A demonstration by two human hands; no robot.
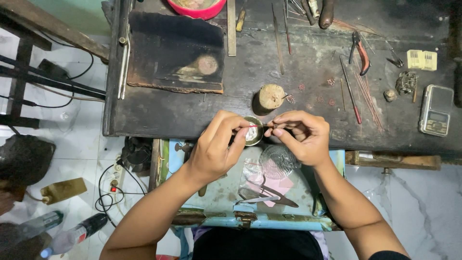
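Note:
My left hand and my right hand meet over the front edge of a dark workbench. Between their fingertips they pinch a thin copper wire, held level. My right fingers also grip a tiny dark piece at the wire's right end. Just beneath the wire sits a small round metal dish holding something pale. A short wooden peg stands right behind the dish.
On the bench lie a charred board, red-handled pliers, long copper wires, small coiled pieces, a pocket scale and a pink bowl. An open blue drawer below holds plastic bags and scissors.

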